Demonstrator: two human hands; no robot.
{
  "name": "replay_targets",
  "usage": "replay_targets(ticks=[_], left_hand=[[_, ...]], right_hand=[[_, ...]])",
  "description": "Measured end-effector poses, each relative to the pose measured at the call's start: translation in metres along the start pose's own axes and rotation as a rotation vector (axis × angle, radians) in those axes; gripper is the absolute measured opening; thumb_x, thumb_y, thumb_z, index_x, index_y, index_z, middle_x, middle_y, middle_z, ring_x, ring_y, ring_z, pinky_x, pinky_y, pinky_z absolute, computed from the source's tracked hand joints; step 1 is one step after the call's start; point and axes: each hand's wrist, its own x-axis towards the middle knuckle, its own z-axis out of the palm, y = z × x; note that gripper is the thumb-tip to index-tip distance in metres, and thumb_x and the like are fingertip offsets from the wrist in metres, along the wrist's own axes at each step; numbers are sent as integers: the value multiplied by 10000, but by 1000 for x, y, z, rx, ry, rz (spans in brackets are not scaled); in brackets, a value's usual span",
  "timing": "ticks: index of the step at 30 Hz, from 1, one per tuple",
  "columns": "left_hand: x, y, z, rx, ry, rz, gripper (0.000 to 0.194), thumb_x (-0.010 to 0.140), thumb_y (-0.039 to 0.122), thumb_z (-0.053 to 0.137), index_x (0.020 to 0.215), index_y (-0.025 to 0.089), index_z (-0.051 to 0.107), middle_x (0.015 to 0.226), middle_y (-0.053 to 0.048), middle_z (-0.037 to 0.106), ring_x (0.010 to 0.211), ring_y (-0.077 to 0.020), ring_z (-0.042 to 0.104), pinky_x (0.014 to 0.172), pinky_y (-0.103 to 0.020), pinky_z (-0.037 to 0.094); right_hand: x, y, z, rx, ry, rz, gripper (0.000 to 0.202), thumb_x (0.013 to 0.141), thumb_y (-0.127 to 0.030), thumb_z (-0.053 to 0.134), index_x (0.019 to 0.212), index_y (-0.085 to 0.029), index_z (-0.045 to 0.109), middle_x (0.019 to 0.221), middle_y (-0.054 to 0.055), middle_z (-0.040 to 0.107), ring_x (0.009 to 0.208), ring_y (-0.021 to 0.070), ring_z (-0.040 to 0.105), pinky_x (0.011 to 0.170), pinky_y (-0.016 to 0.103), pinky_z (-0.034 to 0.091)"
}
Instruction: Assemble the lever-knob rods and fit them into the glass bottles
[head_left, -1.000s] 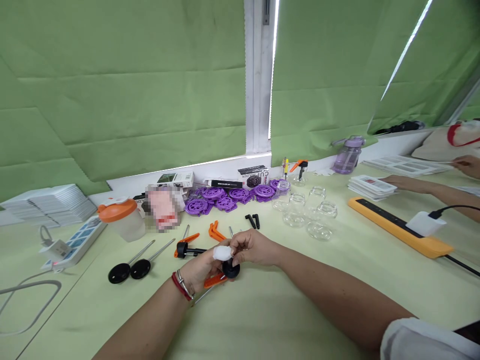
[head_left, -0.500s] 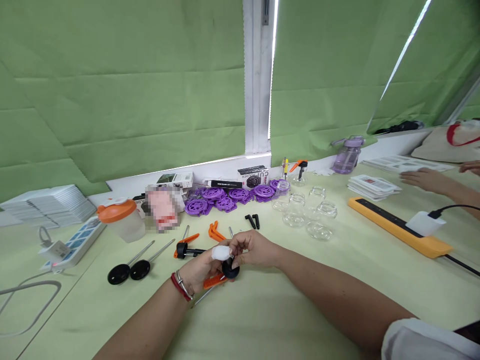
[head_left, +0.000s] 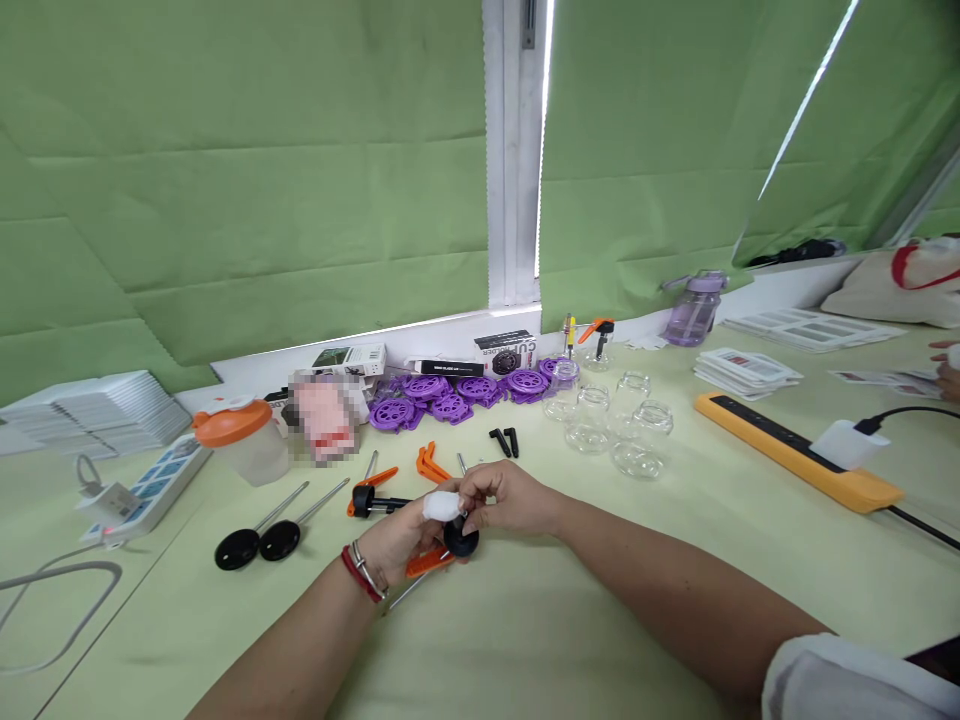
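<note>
My left hand (head_left: 409,540), its thumb wrapped in white, is closed round a black round part (head_left: 461,540). The fingertips of my right hand (head_left: 499,500) pinch the top of that same part. An orange handle (head_left: 429,563) and a metal rod show beneath my left hand; whether it grips them is unclear. Just behind my hands lie a black cylindrical piece (head_left: 365,500), orange levers (head_left: 429,464) and two small black pieces (head_left: 505,442). Two black discs with metal rods (head_left: 280,539) rest to the left.
Purple wheel-shaped parts (head_left: 450,400) are piled by the wall, near clear glass jars (head_left: 592,425). An orange-lidded cup (head_left: 251,445) stands at left. A yellow power strip (head_left: 795,450) is at right, with a purple bottle (head_left: 694,312) behind. Another person's hand (head_left: 946,370) shows at the far right edge.
The other person's hands have drawn back toward the right edge, and printed sheets now show on the table there. My own hands look almost unmoved.
</note>
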Motion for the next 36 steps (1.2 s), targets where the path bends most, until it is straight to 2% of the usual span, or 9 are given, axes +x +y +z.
replay_targets(ticks=[4,7,12,20,24,27,30,32,36], left_hand=[[0,1,1,7,3,30,433,717,404,575,1097,195,568,768,-34,601,654,-162,545,613,-287,428],[0,1,0,-12,12,9,430,714,403,588,1088,191,574,711,-16,579,613,-147,530,589,-272,417],[-1,1,0,-1,14,5,425,734,396,584,1116,211,566,788,-28,592,621,-142,541,581,-265,409],[-1,0,-1,-15,51,-5,424,738,380,569,1124,203,572,542,40,453,499,-113,438,565,-270,427],[1,-3,-3,-25,8,-9,416,753,414,550,1105,194,578,679,-20,555,616,-163,543,546,-263,405],[1,-4,-4,-25,-7,8,406,756,411,552,1097,191,579,765,-44,591,622,-158,545,575,-279,419],[1,-4,-4,-20,-3,7,409,749,406,557,1094,186,580,770,-44,596,607,-153,534,576,-282,420],[1,-3,-4,-23,-11,12,407,751,398,551,1097,184,578,776,-44,598,615,-154,538,581,-282,422],[1,-2,-3,-11,-3,13,416,737,389,569,1102,188,575,750,-28,592,604,-144,532,590,-273,423]], right_hand=[[-1,-2,-1,-11,-4,-22,187,592,-228,769,720,-148,657,783,3,610,648,104,541,642,244,458],[-2,-5,-3,-23,-34,-56,112,673,-222,709,754,-154,670,846,27,643,755,131,583,722,263,470],[-2,-6,-5,-22,-71,-83,104,733,-238,664,797,-158,679,929,48,661,875,155,601,804,288,464],[-2,-3,-2,100,-61,-15,178,668,-287,722,731,-143,639,922,50,663,789,140,602,753,283,472],[-2,-3,-2,123,-51,23,228,611,-287,762,717,-140,623,820,23,642,701,120,575,695,274,473],[-2,-5,-3,76,-60,23,260,599,-291,772,776,-144,651,724,-6,597,655,110,540,663,265,461],[-2,-6,-4,33,-80,-29,248,629,-278,752,827,-151,674,752,-2,590,669,109,535,666,257,451],[-2,-4,-4,2,-65,-49,206,635,-263,745,789,-148,672,785,9,599,681,109,539,666,252,448],[-2,-1,-3,22,-36,18,205,623,-256,754,738,-142,628,751,1,595,652,101,524,653,249,450]])
